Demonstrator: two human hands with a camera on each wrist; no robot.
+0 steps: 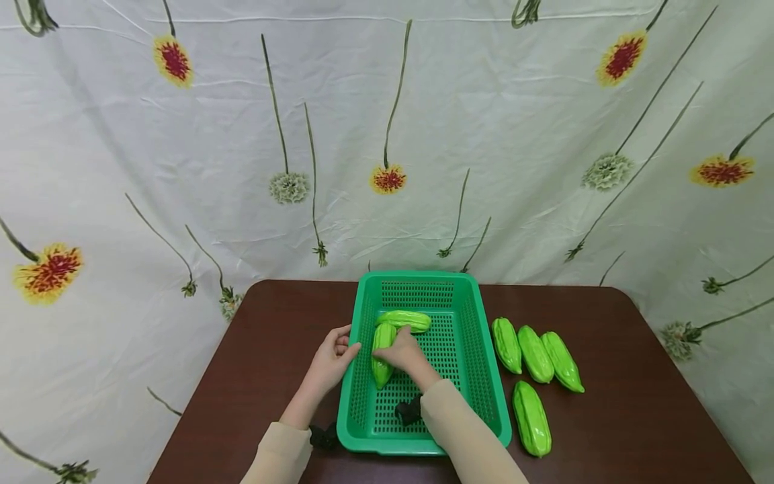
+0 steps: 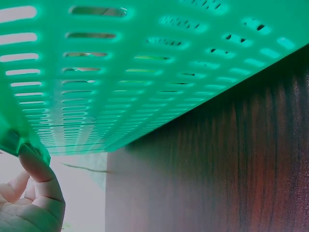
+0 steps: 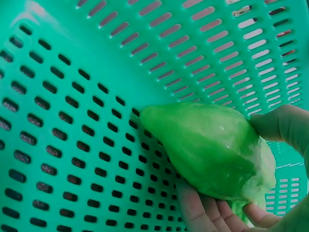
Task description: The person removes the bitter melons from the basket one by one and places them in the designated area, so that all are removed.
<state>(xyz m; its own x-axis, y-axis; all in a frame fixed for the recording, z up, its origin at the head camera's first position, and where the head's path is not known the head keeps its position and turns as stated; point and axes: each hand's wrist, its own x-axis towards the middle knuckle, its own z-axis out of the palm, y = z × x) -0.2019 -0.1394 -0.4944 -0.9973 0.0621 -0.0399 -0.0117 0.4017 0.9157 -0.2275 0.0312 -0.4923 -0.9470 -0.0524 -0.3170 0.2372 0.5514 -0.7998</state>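
Note:
A green plastic basket (image 1: 492,376) with slotted walls and floor stands on the table. My left hand (image 1: 331,357) pinches its left rim, with the thumb (image 2: 36,166) against the edge in the left wrist view. Inside the basket, my right hand (image 1: 402,349) grips a light green, ridged bitter melon (image 1: 382,373) near the left wall. The right wrist view shows the thumb on one side of this bitter melon (image 3: 207,150) and the fingers on the other. Another bitter melon (image 1: 408,319) lies crosswise just beyond it in the basket.
To the right of the basket lie more bitter melons: three side by side (image 1: 535,354) and one nearer (image 1: 532,418). The table (image 1: 629,376) is dark brown wood. A white flower-print cloth (image 1: 351,222) hangs behind it. Black wrist gear (image 1: 408,410) sits under the right forearm.

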